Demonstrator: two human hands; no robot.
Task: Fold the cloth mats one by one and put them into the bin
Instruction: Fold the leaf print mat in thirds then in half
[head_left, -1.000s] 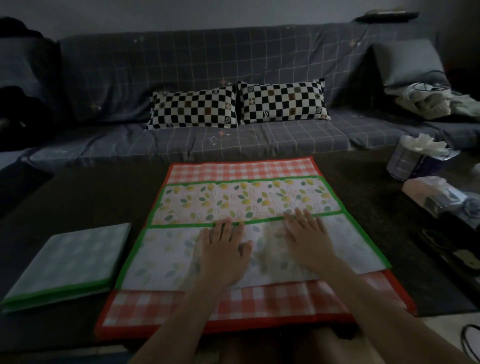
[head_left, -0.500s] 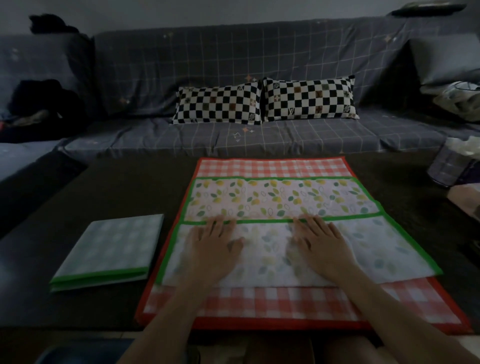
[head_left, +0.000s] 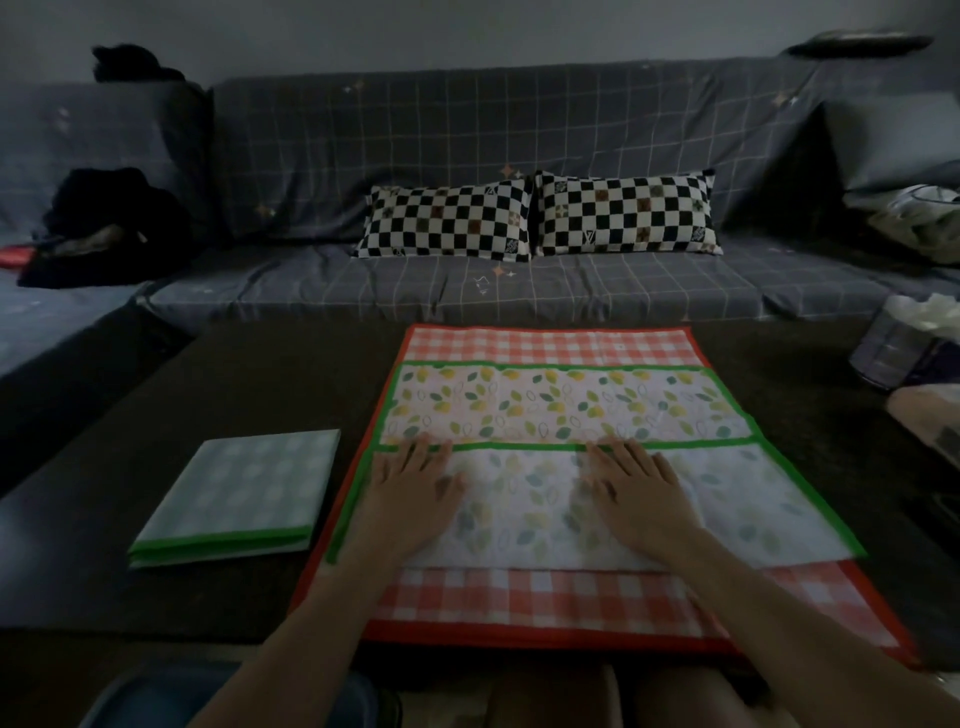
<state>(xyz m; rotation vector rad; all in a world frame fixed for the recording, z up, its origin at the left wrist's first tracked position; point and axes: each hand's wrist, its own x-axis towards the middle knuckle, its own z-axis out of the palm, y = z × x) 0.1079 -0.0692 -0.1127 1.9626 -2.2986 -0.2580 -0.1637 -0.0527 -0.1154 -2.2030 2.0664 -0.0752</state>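
Observation:
A leaf-print mat with a green border (head_left: 566, 402) lies on top of a red checked mat (head_left: 550, 345) on the dark table. Its near half is folded over onto itself, pale underside up. My left hand (head_left: 413, 491) and my right hand (head_left: 636, 491) press flat on that folded half, fingers spread, fingertips at the green fold edge. A folded green checked mat (head_left: 244, 493) rests on the table to the left. A dark blue bin (head_left: 156, 696) shows its rim at the bottom left, below the table edge.
A grey checked sofa (head_left: 467, 156) with two black-and-white checkered pillows (head_left: 535, 215) runs behind the table. A tissue pack (head_left: 904, 343) and plastic-wrapped items stand at the table's right edge. Dark clothes lie on the sofa at left.
My view has turned to the left, so the mats sit further right in the frame. Both hands have slid slightly apart on the folded half, still flat on it.

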